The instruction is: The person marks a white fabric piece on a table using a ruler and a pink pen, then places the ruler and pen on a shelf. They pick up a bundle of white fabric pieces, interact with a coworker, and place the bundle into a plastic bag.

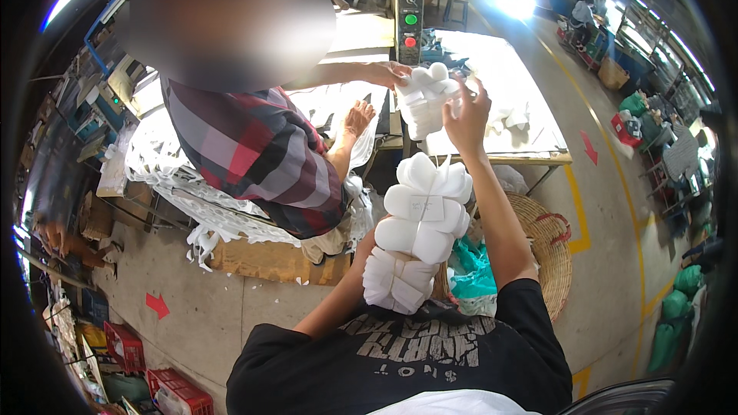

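Observation:
My left forearm (338,296) runs up behind a stack of white foam-like pieces held against my chest; the left hand is hidden behind it. The upper tied bundle (424,229) has rounded lobes, a string around it and a paper tag. Below it sits a smaller tagged bundle (396,280). My right hand (467,117) reaches forward with fingers apart, at the right edge of another white bundle (421,104) over the table edge. A co-worker's hand (388,73) grips that bundle's left side. The co-worker's other hand (357,117) rests on the table.
A control post (410,11) with green and red buttons stands on the worktable. At the right, a white-topped table (523,77) carries more white pieces. A wicker basket (550,261) and teal plastic bag (470,269) are beside me. Red crates (178,392) stand lower left.

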The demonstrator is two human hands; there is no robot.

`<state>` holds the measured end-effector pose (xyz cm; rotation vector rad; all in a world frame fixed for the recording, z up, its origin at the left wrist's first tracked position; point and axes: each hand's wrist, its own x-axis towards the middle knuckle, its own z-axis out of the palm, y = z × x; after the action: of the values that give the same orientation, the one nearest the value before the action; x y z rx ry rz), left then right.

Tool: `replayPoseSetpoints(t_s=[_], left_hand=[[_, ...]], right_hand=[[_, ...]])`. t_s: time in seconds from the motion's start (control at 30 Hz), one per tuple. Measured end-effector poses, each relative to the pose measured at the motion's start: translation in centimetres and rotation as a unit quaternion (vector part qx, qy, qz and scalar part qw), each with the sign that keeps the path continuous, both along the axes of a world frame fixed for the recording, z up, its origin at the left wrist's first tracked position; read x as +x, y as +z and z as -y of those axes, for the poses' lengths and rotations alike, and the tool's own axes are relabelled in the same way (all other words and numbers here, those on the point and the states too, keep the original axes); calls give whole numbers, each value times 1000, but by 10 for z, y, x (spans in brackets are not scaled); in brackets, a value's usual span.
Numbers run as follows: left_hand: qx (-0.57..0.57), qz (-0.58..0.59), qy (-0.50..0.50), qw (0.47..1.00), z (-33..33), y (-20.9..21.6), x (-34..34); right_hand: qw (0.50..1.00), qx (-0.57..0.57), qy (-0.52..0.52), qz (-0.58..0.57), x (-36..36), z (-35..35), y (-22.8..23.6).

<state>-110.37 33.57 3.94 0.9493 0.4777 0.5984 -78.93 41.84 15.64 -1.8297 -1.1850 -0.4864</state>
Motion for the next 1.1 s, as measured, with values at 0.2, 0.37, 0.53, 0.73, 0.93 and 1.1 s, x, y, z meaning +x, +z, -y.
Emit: replayPoseSetpoints(t_s=[0.2, 0.37, 0.53, 0.73, 0.93, 1.1], left_hand=[[38, 1, 3, 999, -6, -14, 4], [-65, 129, -25, 989, -23, -45, 15], [48, 10, 1, 999, -27, -49, -4], [62, -37, 1, 997, -16, -13, 10], [-77, 139, -91, 983, -14, -9, 30], [-83, 143, -94, 982, -19, -29, 37]], right_hand=[[992, 8, 20, 121, -14, 4, 4], [974, 51, 201, -89, -12, 52, -66], [968, -59, 186, -159, -24, 142, -200], [919, -258, 6, -297, -32, 286, -337], [781, -350, -188, -482, -74, 435, -433], [719, -351, -151, -581, -109, 501, -439]])
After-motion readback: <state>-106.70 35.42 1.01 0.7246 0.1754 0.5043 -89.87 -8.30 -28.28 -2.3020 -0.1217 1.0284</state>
